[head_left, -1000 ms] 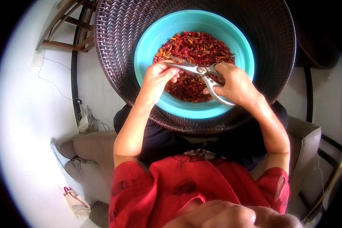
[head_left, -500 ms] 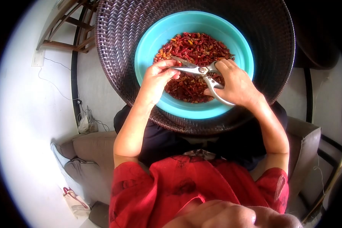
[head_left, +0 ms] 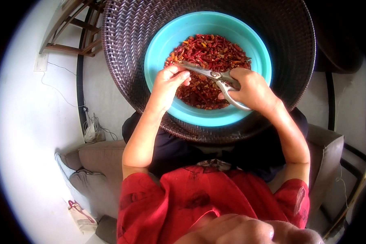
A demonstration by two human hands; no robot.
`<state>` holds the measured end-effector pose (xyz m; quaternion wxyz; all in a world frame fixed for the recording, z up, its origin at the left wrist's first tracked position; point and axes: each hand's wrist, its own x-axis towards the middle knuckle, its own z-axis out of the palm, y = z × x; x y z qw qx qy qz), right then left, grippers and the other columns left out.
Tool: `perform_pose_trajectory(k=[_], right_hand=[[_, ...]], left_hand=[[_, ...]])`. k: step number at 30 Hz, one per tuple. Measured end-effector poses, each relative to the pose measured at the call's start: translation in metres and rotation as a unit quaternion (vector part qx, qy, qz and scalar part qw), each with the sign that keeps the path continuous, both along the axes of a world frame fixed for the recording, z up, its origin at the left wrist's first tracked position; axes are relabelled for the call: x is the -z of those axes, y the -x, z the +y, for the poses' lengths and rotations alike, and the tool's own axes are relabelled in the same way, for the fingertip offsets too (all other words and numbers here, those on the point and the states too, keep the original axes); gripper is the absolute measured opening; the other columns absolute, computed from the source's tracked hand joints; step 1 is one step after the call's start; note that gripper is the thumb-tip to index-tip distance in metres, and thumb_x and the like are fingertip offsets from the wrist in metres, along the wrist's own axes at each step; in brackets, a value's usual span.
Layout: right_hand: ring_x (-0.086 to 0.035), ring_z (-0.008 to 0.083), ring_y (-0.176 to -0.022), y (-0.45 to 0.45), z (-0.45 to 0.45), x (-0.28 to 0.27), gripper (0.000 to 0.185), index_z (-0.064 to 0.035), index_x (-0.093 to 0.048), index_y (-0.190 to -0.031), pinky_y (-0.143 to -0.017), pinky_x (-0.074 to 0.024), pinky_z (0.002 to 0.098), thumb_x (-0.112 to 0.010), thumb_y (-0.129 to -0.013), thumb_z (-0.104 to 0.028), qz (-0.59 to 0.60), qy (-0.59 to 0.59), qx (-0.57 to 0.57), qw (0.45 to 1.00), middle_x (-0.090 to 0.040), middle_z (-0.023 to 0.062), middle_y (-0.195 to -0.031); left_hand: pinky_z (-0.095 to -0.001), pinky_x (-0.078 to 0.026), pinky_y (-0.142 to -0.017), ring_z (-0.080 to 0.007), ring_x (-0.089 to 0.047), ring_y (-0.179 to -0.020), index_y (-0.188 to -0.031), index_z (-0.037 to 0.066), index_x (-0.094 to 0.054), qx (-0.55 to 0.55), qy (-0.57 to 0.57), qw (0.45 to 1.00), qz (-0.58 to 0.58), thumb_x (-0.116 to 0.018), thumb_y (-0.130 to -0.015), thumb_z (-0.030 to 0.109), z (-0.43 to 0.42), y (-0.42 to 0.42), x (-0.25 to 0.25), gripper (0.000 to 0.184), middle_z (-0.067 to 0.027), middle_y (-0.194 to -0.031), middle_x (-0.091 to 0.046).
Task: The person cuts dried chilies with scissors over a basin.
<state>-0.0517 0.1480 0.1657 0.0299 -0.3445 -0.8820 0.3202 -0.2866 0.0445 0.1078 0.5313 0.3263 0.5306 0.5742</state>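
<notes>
A turquoise basin [head_left: 209,120] holds a heap of cut dried red chilies [head_left: 209,51] with scattered seeds. Over it, my right hand [head_left: 253,90] grips the handles of a pair of metal scissors [head_left: 214,75]. The blades point left and lie closed together, their tips at the fingers of my left hand [head_left: 171,83]. That hand is pinched above the basin's left side. Whatever sits between its fingertips is too small or hidden to make out.
The basin rests in a large dark woven basket [head_left: 128,53] over my lap. Behind me is a grey-brown sofa [head_left: 99,160]. A wooden chair frame [head_left: 69,46] stands at the upper left, and a cable and small bag [head_left: 94,132] lie by the wall.
The scissor blades, apart half a second ago, have come together, and the fingers of my right hand have closed on the handles. My left hand stays nearly in place.
</notes>
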Motion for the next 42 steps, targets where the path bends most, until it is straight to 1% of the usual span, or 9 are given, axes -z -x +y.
perform_pose_trajectory(k=[4, 8, 11, 16, 28, 32, 34, 37, 42], right_hand=[[-0.065, 0.0343, -0.094, -0.002, -0.003, 0.004, 0.052, 0.0018, -0.063, -0.098, -0.081, -0.0519, 0.0437, -0.079, -0.075, -0.042, 0.035, -0.115, -0.006, 0.993, -0.064, 0.0183, -0.097], [-0.063, 0.0349, -0.1, 0.0, -0.003, 0.008, 0.054, 0.0015, -0.061, -0.101, -0.084, -0.0512, 0.0447, -0.079, -0.075, -0.042, 0.027, -0.106, -0.013, 0.994, -0.063, 0.0186, -0.1], [-0.064, 0.0348, -0.096, 0.002, -0.003, 0.011, 0.051, 0.0016, -0.063, -0.1, -0.083, -0.0518, 0.044, -0.078, -0.075, -0.04, 0.033, -0.104, -0.006, 0.994, -0.064, 0.019, -0.099], [-0.067, 0.035, -0.084, 0.002, 0.0, 0.003, 0.041, 0.0019, -0.067, -0.09, -0.078, -0.0525, 0.0428, -0.078, -0.076, -0.035, 0.016, -0.014, -0.006, 1.0, -0.067, 0.02, -0.088], [-0.067, 0.0351, -0.082, 0.0, 0.003, 0.003, 0.041, 0.0016, -0.067, -0.089, -0.076, -0.0523, 0.0426, -0.077, -0.076, -0.036, 0.02, 0.018, 0.0, 1.0, -0.067, 0.019, -0.086], [-0.065, 0.0345, -0.089, 0.0, -0.001, -0.005, 0.047, 0.0011, -0.065, -0.095, -0.08, -0.0521, 0.0429, -0.078, -0.075, -0.04, 0.013, -0.063, -0.004, 0.998, -0.065, 0.0182, -0.092], [-0.063, 0.0342, -0.099, -0.001, -0.002, 0.003, 0.053, 0.0006, -0.063, -0.103, -0.085, -0.051, 0.0436, -0.079, -0.075, -0.042, 0.037, -0.111, -0.008, 0.993, -0.064, 0.0181, -0.099], [-0.061, 0.0347, -0.104, 0.002, -0.002, 0.002, 0.054, 0.0006, -0.061, -0.104, -0.089, -0.0498, 0.0437, -0.079, -0.075, -0.042, 0.02, -0.099, -0.008, 0.995, -0.063, 0.0184, -0.102], [-0.065, 0.0338, -0.094, 0.004, 0.0, 0.009, 0.049, 0.001, -0.065, -0.1, -0.083, -0.0519, 0.0429, -0.078, -0.076, -0.04, 0.026, -0.067, -0.006, 0.997, -0.066, 0.0184, -0.097]], left_hand=[[-0.0247, -0.049, -0.074, -0.0133, -0.059, -0.077, -0.111, -0.004, -0.063, -0.004, 0.003, 1.0, -0.018, -0.059, -0.091, -0.003, 0.001, -0.001, -0.005, 0.02, -0.0068, -0.089, -0.065], [-0.0238, -0.049, -0.073, -0.013, -0.059, -0.076, -0.109, -0.004, -0.064, -0.007, 0.014, 0.999, -0.048, -0.058, -0.091, -0.003, 0.001, -0.004, -0.004, 0.02, -0.0066, -0.087, -0.064], [-0.0243, -0.048, -0.072, -0.0123, -0.058, -0.074, -0.105, -0.004, -0.066, 0.011, 0.016, 0.999, -0.033, -0.059, -0.091, -0.003, 0.002, 0.0, -0.001, 0.016, -0.0062, -0.085, -0.064], [-0.0245, -0.05, -0.073, -0.0105, -0.059, -0.075, -0.104, -0.002, -0.067, 0.007, 0.02, 0.999, -0.04, -0.064, -0.092, 0.004, 0.001, 0.003, 0.002, 0.014, -0.005, -0.087, -0.066], [-0.0239, -0.053, -0.072, -0.0112, -0.062, -0.078, -0.108, 0.0, -0.064, 0.023, 0.054, 0.997, -0.053, -0.061, -0.094, 0.005, 0.002, 0.003, -0.008, 0.015, -0.0058, -0.094, -0.066], [-0.0235, -0.054, -0.071, -0.0115, -0.063, -0.079, -0.109, -0.001, -0.064, -0.013, 0.021, 0.997, -0.071, -0.061, -0.094, 0.002, 0.001, 0.001, -0.002, 0.016, -0.0068, -0.095, -0.067], [-0.0238, -0.054, -0.072, -0.0114, -0.064, -0.079, -0.11, -0.001, -0.064, -0.026, 0.04, 0.996, -0.078, -0.061, -0.093, 0.001, 0.001, 0.002, -0.002, 0.017, -0.0075, -0.093, -0.068], [-0.0233, -0.053, -0.071, -0.0108, -0.063, -0.076, -0.107, -0.002, -0.066, -0.034, 0.038, 0.995, -0.084, -0.063, -0.093, 0.002, 0.001, -0.003, -0.005, 0.015, -0.0079, -0.09, -0.068], [-0.0225, -0.051, -0.067, -0.01, -0.061, -0.072, -0.103, -0.001, -0.067, -0.022, 0.032, 0.998, -0.057, -0.064, -0.093, 0.004, 0.002, -0.001, -0.005, 0.012, -0.008, -0.087, -0.069]])
